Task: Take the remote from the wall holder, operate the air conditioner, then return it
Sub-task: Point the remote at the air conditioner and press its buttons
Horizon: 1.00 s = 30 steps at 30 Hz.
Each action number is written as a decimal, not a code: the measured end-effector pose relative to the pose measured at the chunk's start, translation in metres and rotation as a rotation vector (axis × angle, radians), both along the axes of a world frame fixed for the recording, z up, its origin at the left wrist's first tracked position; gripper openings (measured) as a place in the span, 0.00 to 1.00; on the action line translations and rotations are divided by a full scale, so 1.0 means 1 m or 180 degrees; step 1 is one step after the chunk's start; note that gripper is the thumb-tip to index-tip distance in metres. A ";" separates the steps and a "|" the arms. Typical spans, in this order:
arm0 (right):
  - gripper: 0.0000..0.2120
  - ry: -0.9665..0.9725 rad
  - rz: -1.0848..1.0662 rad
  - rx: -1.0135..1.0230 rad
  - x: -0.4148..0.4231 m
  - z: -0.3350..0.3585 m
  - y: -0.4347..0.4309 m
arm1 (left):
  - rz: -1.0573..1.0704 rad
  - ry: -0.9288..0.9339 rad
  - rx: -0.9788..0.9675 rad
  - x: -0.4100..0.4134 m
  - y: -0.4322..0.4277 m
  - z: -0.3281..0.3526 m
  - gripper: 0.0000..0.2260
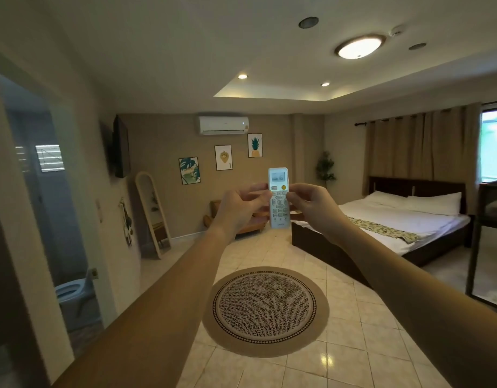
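Note:
A white remote [278,198] with a lit screen and an orange button stands upright at arm's length in front of me. My left hand [241,208] grips its left edge. My right hand [311,205] holds its right edge, thumb resting on the buttons near the middle. The remote's top points toward the white air conditioner [223,125], mounted high on the far wall. The wall holder is not in view.
A round woven rug [265,310] lies on the tiled floor below my arms. A bed [395,219] stands on the right, a leaning mirror [153,214] and a wall TV [121,147] on the left. An open bathroom doorway [45,219] is at far left.

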State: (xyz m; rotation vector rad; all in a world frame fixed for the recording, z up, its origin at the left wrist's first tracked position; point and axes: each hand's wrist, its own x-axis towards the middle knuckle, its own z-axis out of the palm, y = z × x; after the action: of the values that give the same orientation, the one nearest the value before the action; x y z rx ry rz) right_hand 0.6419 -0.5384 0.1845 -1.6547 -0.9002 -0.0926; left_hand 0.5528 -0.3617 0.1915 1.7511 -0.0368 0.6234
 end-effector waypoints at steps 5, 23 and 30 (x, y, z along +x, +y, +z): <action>0.14 0.0040 0.0021 0.0027 -0.006 -0.002 0.013 | 0.0022 -0.0025 0.0031 -0.006 0.013 -0.001 0.16; 0.12 -0.0055 0.0012 -0.0052 -0.032 0.000 0.036 | -0.0028 0.0011 -0.0107 -0.035 0.037 0.001 0.14; 0.12 -0.0073 -0.0006 -0.0107 -0.037 0.002 0.036 | -0.0015 0.0000 -0.0086 -0.041 0.036 0.002 0.15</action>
State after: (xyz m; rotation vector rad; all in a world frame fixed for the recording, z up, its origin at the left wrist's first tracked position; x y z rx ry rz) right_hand 0.6050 -0.5027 0.1870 -1.6888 -0.9220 -0.0986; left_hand 0.5120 -0.3258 0.1932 1.7246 -0.0324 0.6179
